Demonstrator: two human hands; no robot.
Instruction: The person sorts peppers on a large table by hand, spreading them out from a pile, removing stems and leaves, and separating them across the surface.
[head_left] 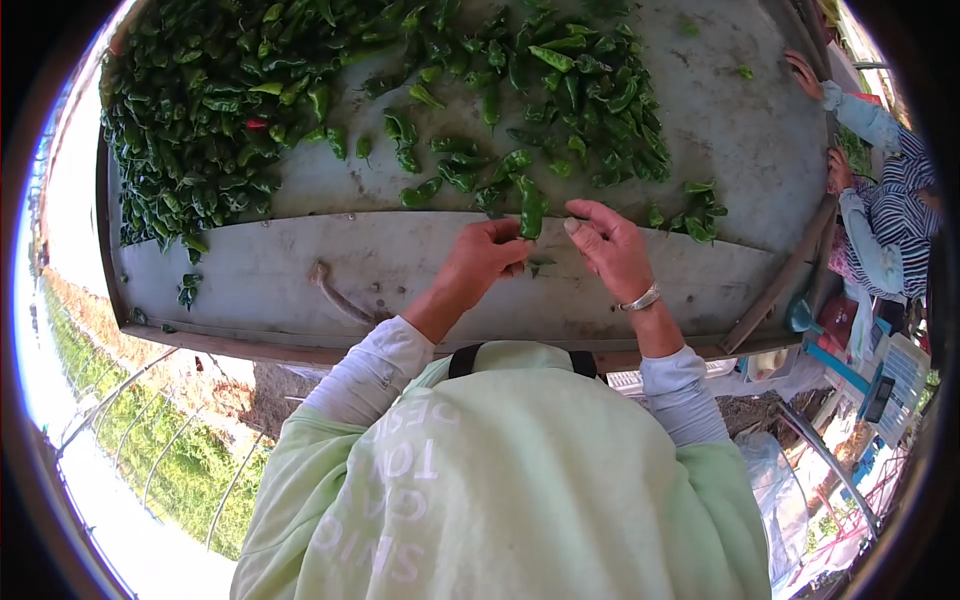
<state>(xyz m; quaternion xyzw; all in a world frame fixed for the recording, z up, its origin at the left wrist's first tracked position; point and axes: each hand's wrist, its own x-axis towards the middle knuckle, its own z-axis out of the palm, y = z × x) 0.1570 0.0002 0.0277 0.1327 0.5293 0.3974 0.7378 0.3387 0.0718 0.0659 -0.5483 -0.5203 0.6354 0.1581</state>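
A green pepper stands near the table's front lip, its lower end pinched by the fingertips of my left hand. To the right of that pepper is my right hand, a metal bracelet at its wrist. Its index finger and thumb are apart, and nothing shows between them. Several loose green peppers lie just beyond both hands. A small leafy scrap rests on the metal below the held pepper.
A large heap of green peppers covers the metal table's left side, with one red pepper in it. A smaller pile lies right of centre. Another person's hands touch the right edge. A rope loop hangs in front.
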